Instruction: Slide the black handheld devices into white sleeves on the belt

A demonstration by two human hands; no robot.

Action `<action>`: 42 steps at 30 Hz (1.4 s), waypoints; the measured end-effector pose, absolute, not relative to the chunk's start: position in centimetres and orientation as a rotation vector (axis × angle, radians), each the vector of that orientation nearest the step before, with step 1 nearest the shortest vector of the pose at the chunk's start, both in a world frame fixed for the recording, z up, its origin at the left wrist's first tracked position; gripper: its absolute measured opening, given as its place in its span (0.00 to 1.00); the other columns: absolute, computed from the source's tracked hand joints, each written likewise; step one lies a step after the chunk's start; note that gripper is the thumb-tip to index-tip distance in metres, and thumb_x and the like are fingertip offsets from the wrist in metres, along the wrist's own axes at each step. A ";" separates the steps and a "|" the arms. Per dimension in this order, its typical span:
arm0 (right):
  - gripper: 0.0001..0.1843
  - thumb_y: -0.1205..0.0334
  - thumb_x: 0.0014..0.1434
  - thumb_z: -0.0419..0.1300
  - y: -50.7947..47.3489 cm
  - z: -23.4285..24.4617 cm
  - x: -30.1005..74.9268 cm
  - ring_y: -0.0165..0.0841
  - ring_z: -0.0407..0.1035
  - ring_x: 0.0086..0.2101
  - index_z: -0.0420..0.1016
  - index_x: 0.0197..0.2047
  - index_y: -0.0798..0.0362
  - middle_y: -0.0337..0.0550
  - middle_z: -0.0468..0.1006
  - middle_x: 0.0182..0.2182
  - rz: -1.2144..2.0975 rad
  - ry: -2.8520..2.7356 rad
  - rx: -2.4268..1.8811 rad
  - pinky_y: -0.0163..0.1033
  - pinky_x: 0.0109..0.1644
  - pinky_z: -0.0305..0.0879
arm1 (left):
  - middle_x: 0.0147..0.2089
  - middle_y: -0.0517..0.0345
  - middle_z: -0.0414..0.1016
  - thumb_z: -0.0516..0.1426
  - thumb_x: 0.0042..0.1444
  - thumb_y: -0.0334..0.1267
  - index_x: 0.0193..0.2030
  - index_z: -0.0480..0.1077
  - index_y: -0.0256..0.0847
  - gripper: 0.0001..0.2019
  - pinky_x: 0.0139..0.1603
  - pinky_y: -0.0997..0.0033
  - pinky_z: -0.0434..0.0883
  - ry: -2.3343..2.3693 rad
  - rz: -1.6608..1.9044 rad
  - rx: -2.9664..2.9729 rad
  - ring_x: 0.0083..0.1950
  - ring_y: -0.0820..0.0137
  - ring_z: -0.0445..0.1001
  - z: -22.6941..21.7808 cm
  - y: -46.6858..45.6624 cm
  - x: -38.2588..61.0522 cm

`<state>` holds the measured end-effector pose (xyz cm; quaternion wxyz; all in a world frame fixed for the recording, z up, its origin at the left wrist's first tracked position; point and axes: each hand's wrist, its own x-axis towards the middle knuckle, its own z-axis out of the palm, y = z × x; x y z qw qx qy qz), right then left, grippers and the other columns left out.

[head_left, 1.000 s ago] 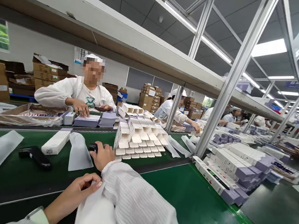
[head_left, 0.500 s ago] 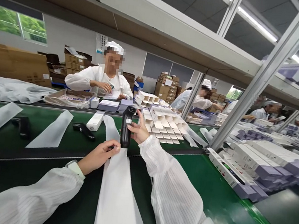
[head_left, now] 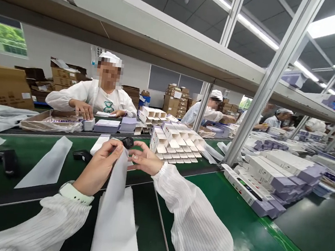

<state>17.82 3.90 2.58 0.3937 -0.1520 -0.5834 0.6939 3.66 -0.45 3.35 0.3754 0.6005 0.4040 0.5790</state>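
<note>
A black handheld device (head_left: pixel 127 141) stands upright between my hands, with only its angled head showing. A frosted white sleeve (head_left: pixel 118 176) hides its lower part; whether the device is inside or behind it I cannot tell. My left hand (head_left: pixel 95 169) pinches the sleeve's upper edge between thumb and fingers. From the other side, my right hand (head_left: pixel 146 159) curls its fingers around the device, partly hidden by the sleeve. Below lies a stack of white sleeves (head_left: pixel 119 234), flat on the dark green surface.
More black devices (head_left: pixel 8 162) and a loose sleeve (head_left: pixel 45 163) lie on the green belt to the left. Open white cartons (head_left: pixel 177 141) are stacked beyond my right hand. Closed boxes (head_left: pixel 268 176) pile up by a metal post (head_left: pixel 250 107). A co-worker (head_left: pixel 103 96) sits opposite.
The sleeve's top has been lifted and now covers most of the device, which showed almost whole before. My left hand has risen with the sleeve. The view has shifted to the right.
</note>
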 end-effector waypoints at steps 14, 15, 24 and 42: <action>0.19 0.53 0.35 0.64 3.8 1.2 17.6 0.29 0.65 0.29 0.69 0.28 0.58 0.38 0.68 0.26 1.643 -1.864 -0.378 0.36 0.35 0.62 | 0.43 0.60 0.60 0.50 0.51 0.44 0.34 0.63 0.40 0.10 0.33 0.78 0.62 0.956 1.579 1.667 0.38 0.73 0.64 4.7 0.3 3.6; 0.20 0.50 0.36 0.62 4.3 1.2 17.7 0.29 0.65 0.27 0.68 0.28 0.58 0.38 0.68 0.25 1.578 -1.779 -0.455 0.36 0.33 0.63 | 0.44 0.59 0.59 0.49 0.52 0.44 0.38 0.62 0.41 0.10 0.36 0.77 0.62 0.997 1.603 1.699 0.40 0.72 0.63 4.4 0.4 3.4; 0.17 0.59 0.59 0.35 14.9 1.7 21.0 0.33 0.62 0.39 0.59 0.44 0.54 0.45 0.67 0.36 0.128 -1.560 -1.368 0.40 0.43 0.57 | 0.31 0.59 0.63 0.55 0.41 0.50 0.31 0.66 0.41 0.15 0.32 0.74 0.60 1.267 0.530 2.120 0.33 0.68 0.64 -2.8 0.2 -0.9; 0.22 0.61 0.47 0.56 11.6 -5.9 10.6 0.42 0.61 0.43 0.58 0.47 0.49 0.49 0.67 0.42 0.259 -2.149 -1.465 0.49 0.41 0.58 | 0.21 0.61 0.63 0.53 0.42 0.44 0.19 0.65 0.40 0.10 0.22 0.77 0.53 1.306 0.517 2.061 0.24 0.69 0.62 -2.9 0.8 -1.3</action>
